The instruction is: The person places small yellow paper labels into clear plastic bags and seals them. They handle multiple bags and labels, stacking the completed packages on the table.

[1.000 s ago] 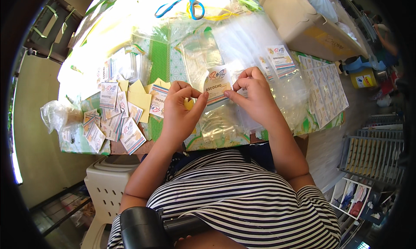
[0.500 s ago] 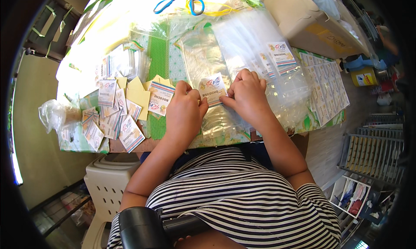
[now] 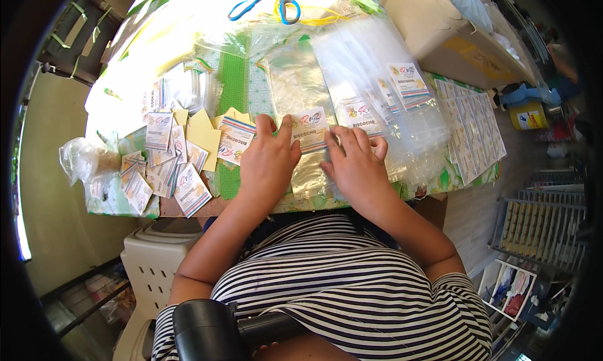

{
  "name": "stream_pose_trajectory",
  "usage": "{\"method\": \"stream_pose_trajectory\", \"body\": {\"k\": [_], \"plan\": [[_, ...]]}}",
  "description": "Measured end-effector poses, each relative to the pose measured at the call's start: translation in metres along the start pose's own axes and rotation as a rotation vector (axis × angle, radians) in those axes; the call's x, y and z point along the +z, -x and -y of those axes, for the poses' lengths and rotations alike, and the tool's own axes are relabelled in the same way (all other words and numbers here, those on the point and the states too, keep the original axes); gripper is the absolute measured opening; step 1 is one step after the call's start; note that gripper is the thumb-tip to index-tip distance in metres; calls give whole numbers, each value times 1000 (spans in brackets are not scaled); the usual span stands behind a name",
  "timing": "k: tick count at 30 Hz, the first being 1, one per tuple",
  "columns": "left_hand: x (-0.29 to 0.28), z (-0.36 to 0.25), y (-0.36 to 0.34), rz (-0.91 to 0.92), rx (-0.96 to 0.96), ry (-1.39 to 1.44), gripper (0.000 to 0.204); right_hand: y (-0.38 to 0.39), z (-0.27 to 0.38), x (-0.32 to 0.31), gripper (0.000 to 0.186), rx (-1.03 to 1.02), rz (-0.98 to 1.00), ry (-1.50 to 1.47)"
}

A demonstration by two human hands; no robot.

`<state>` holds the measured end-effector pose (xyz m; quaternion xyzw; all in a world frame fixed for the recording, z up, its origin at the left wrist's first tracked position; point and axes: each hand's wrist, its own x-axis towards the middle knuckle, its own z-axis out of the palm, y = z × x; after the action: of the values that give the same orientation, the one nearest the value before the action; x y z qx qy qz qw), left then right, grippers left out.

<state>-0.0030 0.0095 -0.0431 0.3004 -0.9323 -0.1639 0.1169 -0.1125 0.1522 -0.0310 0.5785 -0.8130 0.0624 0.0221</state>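
A printed label [image 3: 309,128] lies on a clear plastic bag [image 3: 295,78] in front of me. At its left edge, my left hand [image 3: 269,160] rests with index and middle fingers extended and apart. My right hand [image 3: 355,163] lies at the label's right side, fingers stretched over the plastic. Neither hand grips anything. Beside it, another label [image 3: 357,114] shows on the neighbouring clear bags [image 3: 352,53], partly covered by my right fingers. Farther right, a labelled bag [image 3: 408,81] tops more overlapping bags.
Loose labels and yellow backing papers [image 3: 201,141] are heaped to the left, beside a crumpled clear plastic bundle [image 3: 91,160]. Blue-handled scissors [image 3: 289,10] lie at the far side. A cardboard box [image 3: 452,40] stands at the far right, near label sheets [image 3: 471,128].
My right hand has loosened from its bent grip at the label's edge and flattened slightly lower. My left fingers have straightened. The label beside my right hand has come into view.
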Motion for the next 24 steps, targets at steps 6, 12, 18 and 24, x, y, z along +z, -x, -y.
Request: {"method": "stream_pose_trajectory", "body": {"k": [6,12,18,24], "plan": [[-5,4,1,-60,-47,104,45,31,8,-17,56,-195,109,-86],[-32,29,21,-5,-155,34,42,35,13,-18,40,-255,39,-119],[-43,43,36,103,-125,-66,40,21,5,-32,20,-206,14,-351],[-50,27,43,54,-111,-89,43,-18,-66,-87,19,294,-776,-808]]}}
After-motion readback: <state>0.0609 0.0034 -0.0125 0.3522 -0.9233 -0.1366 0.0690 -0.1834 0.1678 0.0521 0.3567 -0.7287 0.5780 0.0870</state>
